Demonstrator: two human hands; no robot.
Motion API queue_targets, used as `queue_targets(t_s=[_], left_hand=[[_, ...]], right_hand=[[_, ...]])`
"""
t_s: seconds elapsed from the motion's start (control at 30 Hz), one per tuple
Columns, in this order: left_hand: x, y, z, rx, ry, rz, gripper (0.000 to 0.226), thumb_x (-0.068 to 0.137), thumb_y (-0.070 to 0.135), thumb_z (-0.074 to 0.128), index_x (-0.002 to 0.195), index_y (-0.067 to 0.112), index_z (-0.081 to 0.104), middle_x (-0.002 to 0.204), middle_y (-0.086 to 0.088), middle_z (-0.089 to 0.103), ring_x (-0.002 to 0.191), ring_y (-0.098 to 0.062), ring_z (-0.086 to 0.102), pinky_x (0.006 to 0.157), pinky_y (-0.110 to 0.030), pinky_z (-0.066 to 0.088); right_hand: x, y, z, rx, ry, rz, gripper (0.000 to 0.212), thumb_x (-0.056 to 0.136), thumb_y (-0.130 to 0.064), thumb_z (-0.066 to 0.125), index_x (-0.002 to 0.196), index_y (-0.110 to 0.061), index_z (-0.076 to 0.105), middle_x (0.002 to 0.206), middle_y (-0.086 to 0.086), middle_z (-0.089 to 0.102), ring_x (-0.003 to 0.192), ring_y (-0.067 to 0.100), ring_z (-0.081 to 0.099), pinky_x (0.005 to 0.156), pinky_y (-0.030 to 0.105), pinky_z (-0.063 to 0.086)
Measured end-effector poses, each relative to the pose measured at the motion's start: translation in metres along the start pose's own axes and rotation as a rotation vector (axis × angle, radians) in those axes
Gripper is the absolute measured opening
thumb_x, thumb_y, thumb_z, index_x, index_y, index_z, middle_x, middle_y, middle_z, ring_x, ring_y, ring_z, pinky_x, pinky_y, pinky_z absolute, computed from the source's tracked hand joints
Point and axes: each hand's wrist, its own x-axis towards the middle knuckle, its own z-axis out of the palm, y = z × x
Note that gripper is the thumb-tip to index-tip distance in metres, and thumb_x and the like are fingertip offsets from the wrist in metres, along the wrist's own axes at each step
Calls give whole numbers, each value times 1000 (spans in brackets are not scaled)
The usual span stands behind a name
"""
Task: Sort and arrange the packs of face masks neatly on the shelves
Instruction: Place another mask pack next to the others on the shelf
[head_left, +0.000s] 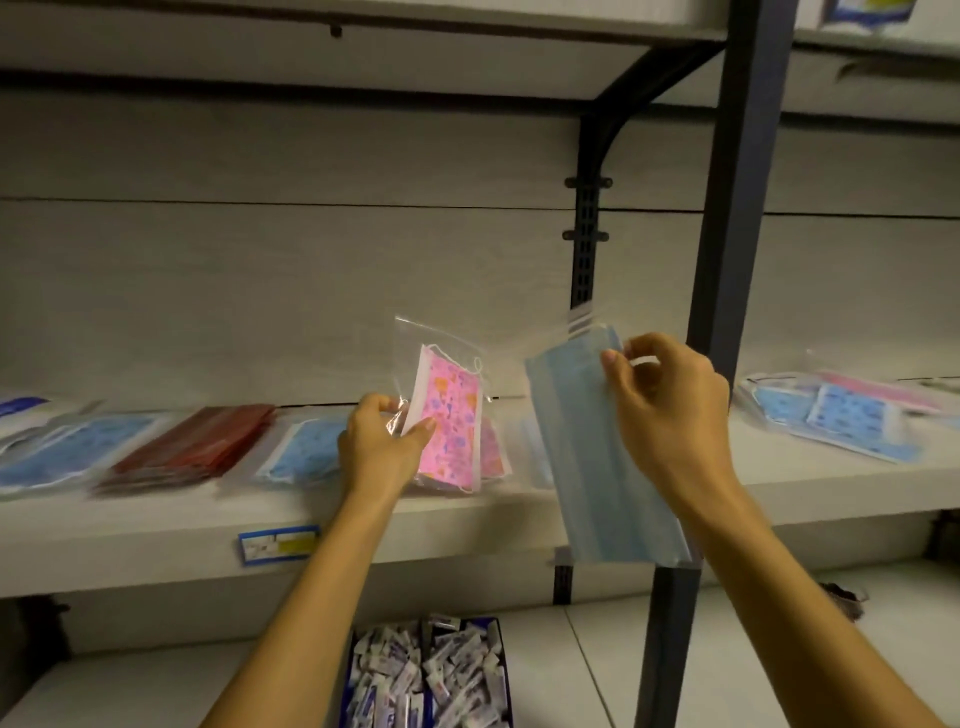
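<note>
We hold two packs up in front of the middle shelf (519, 525). Our left hand (382, 441) pinches the pink pack (449, 415) by its lower left edge, thumb on the front and fingers behind, so the clear bag stands nearly upright just above the shelf. Our right hand (670, 410) grips the blue pack (597, 457) near its top right corner, fingers curled round the edge; it hangs tilted, its lower end dropping past the shelf's front lip.

On the shelf behind the pink pack lies another pink one (491, 447), mostly hidden. To the left lie a blue patterned pack (306, 449), then a dark red pack (197, 447), then another blue pack (72, 452), side by side and slightly overlapping; at the far left edge there is a white and dark blue item, too blurred for us to name. A blue-framed label (278, 543) sits on the shelf's front edge.

A dark metal post (737, 208) stands just behind our right hand and the blue pack, dividing the shelving. Right of it, on the same level, a loose heap of blue and pink patterned packs (836, 415) lies askew.

Below, between our forearms, a blue box (426, 675) holds small white sachets in two compartments. A dark object at the right of the lower shelf is too unclear to tell.
</note>
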Motion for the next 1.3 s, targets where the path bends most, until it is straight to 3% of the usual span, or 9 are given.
queue_targets(t_s=[0.07, 0.13, 0.23, 0.4, 0.53, 0.8, 1.07, 1.2, 1.3], left_hand=[[7, 2, 6, 46, -1, 3, 40, 78, 20, 78, 109, 7, 56, 103, -1, 56, 89, -17, 51, 66, -22, 36], [11, 3, 12, 101, -7, 8, 42, 78, 24, 78, 109, 8, 55, 103, -3, 60, 86, -18, 52, 67, -25, 36], [12, 4, 19, 248, -43, 35, 41, 81, 33, 73, 109, 13, 52, 99, 1, 57, 82, -19, 51, 66, -27, 35], [16, 2, 21, 531, -39, 121, 57, 81, 52, 67, 120, 17, 45, 115, -5, 63, 108, -30, 56, 85, -37, 41], [25, 2, 14, 617, -31, 173, 61, 81, 54, 66, 126, 19, 45, 123, -8, 60, 114, -31, 53, 89, -40, 40], [51, -1, -9, 651, -81, 307, 50, 82, 50, 67, 119, 21, 52, 119, -5, 62, 112, -29, 55, 86, -37, 40], [62, -14, -24, 635, -318, 464, 43, 83, 51, 64, 117, 26, 55, 121, -1, 59, 112, -23, 54, 88, -34, 43], [65, -15, -26, 649, -426, 505, 41, 86, 48, 61, 120, 28, 52, 124, 2, 56, 115, -21, 51, 90, -33, 42], [67, -16, -27, 644, -550, 513, 41, 87, 47, 61, 122, 30, 50, 127, 5, 55, 118, -18, 48, 92, -32, 41]], right_hand=[[2, 2, 7, -1, -3, -1, 14, 94, -34, 58, 98, -20, 59, 73, -17, 51, 71, 11, 59, 72, 44, 57], [5, 3, 13, 9, -17, -18, 13, 95, -34, 57, 96, -21, 57, 73, -17, 51, 76, 17, 62, 73, 48, 57], [8, 6, 20, 20, -23, -55, 10, 95, -33, 56, 92, -23, 54, 72, -13, 52, 76, 19, 63, 70, 48, 57], [15, 16, 28, 4, -28, -57, 18, 96, -33, 55, 100, -16, 60, 76, -8, 56, 74, 14, 61, 70, 43, 58], [24, 22, 36, 20, -48, -17, 19, 96, -33, 55, 101, -15, 60, 83, -3, 62, 79, 15, 63, 74, 41, 57], [56, 19, 66, -108, -31, -1, 25, 97, -37, 52, 105, -14, 60, 93, 7, 68, 82, 25, 65, 72, 47, 57], [77, 35, 99, -415, -64, 208, 25, 99, -33, 48, 108, -13, 60, 98, 12, 61, 81, 29, 55, 71, 33, 42], [86, 50, 112, -535, -57, 253, 27, 99, -32, 49, 107, -10, 62, 99, 14, 65, 85, 31, 62, 76, 40, 53], [90, 62, 116, -641, -56, 235, 27, 98, -30, 50, 103, -8, 64, 97, 16, 65, 84, 32, 61, 69, 36, 50]])
